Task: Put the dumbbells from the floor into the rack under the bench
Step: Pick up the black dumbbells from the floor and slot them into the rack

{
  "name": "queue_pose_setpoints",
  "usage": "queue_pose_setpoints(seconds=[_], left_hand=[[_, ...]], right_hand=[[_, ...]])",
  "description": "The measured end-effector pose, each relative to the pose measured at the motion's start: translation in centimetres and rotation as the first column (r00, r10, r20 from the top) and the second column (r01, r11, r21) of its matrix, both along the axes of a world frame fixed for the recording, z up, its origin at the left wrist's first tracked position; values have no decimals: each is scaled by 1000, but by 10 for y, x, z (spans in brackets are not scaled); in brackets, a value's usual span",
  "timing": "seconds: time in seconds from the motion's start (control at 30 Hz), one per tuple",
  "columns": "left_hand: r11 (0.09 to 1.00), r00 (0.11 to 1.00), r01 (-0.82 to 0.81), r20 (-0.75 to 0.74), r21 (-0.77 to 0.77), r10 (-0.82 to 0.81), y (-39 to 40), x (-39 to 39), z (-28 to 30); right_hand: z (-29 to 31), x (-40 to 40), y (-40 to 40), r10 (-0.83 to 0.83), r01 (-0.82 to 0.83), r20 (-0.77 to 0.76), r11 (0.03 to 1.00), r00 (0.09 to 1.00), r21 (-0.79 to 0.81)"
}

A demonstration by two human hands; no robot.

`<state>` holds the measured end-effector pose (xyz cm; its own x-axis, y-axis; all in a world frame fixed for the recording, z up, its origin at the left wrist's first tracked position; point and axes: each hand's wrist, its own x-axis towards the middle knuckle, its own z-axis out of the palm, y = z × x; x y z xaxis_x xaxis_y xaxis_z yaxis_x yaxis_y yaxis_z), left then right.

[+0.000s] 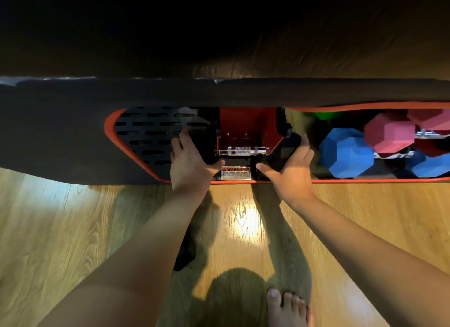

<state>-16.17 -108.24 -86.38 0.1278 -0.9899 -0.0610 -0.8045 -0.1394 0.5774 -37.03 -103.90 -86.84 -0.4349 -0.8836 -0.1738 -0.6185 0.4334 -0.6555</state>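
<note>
— Black dumbbell (243, 151), where is it?
— Under the bench (219, 93), beside the warning label (235, 173); I've got left hand (188, 166) and right hand (292, 170) clasping its ends.

My way into the rack's (243, 181) middle bay is narrow: the bench pad (219, 93) overhangs from above, the perforated panel (151, 134) walls off the left, and the blue dumbbell (345, 153) with the pink dumbbell (389, 131) crowds the right. The wooden floor (73, 217) in front lies open.
</note>
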Motion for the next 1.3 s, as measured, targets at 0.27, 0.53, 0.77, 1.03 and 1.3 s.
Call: queue_pose_setpoints(seconds=[0.27, 0.53, 0.77, 1.03, 1.3], left_hand=[[990, 996, 50, -84, 129, -40, 2, 10, 4], [975, 995, 78, -77, 209, -63, 122, 88, 19], [957, 945, -273, 214, 99, 248, 231, 176, -6], [746, 763, -621, -31, 240, 645, 286, 194, -32], [725, 699, -642, -199, 247, 687, 289, 185, -51]], right_hand=[[3, -3, -2, -1, 0, 25, 998, 1000, 65], [27, 27, 23, -110, 164, -301, 973, 947, 161], [23, 86, 68, 414, -421, -76, 891, 907, -168], [6, 159, 85, 852, -861, 218, 402, 476, 312], [-7, 193, 86, 877, -793, 90, 377, 471, 479]])
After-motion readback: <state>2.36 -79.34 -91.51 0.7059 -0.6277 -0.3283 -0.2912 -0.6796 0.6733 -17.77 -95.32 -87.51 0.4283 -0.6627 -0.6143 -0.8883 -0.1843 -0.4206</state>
